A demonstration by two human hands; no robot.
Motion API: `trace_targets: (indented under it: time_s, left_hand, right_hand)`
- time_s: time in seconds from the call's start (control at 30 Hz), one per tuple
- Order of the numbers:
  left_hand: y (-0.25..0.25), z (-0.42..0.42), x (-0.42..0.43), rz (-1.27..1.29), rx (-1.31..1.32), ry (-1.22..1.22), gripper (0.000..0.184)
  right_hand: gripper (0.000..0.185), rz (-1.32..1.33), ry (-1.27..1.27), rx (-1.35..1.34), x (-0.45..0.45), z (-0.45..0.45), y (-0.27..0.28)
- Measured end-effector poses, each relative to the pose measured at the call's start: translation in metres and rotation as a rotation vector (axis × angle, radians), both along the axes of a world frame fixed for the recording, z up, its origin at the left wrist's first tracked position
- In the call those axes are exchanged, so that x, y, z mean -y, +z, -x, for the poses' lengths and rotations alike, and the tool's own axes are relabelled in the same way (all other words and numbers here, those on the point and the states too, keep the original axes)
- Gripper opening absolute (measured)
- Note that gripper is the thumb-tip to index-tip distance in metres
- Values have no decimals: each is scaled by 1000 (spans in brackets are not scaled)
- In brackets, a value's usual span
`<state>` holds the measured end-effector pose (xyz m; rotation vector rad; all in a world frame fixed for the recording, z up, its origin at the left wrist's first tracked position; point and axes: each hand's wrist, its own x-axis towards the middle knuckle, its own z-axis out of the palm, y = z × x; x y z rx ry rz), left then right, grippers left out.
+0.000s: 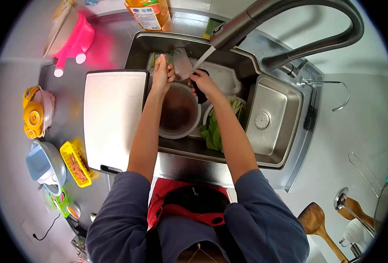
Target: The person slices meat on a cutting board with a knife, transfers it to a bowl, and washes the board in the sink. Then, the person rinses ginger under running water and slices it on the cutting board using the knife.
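Under the running water from the faucet [223, 37], my right hand [205, 83] grips the black handle [200, 93] of what looks like a kitchen knife. A broad pale blade [182, 62] shows between my two hands. My left hand [162, 73] is closed with its thumb up, left of the blade; what its fingers hold, if anything, is hidden. Below my hands a pale bowl [197, 118] of brownish water sits in the large sink basin [134, 55]. Right of it, partly behind my right forearm, a container holds green leafy vegetables [212, 131].
A white cutting board [112, 118] lies left of the basin. Farther left are a yellow tray [86, 182] of meat-like pieces, blue basins [58, 160] and a pink-handled colander [77, 41]. A small drain basin [279, 131] adjoins on the right, with wooden utensils [314, 219] below.
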<state>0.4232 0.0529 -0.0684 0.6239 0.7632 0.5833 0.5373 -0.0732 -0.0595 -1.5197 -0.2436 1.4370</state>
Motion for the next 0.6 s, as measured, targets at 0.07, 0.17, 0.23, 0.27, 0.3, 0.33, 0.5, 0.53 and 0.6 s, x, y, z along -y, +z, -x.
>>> trace_targets:
  time_s: [0.07,0.17,0.23,0.27,0.3,0.33,0.5,0.53,0.6]
  left_hand:
    - [-15,-1,-4,-14,-138,28,35]
    - [-35,1,-6,46,-85,2,41]
    - [-43,-3,-4,144,28,-41,42]
    - [-45,-6,-3,239,140,-80,44]
    - [-41,-9,1,245,145,-87,44]
    - [-35,-15,6,304,229,-95,43]
    - [-50,-46,19,389,534,-268,36]
    - [-46,-50,22,428,544,-269,33]
    - [-31,-54,29,470,486,-220,25]
  right_hand:
    - [33,23,-31,-117,-3,0,17]
    - [39,-81,276,551,19,-9,-9]
    - [44,54,312,980,51,2,40]
    - [43,128,291,1021,68,6,69]
    - [44,144,256,1037,90,11,90]
    - [44,166,216,1057,112,14,103]
    - [31,323,-262,970,212,13,111]
    - [28,393,-350,927,231,4,93]
    - [31,286,-673,859,236,-14,96]
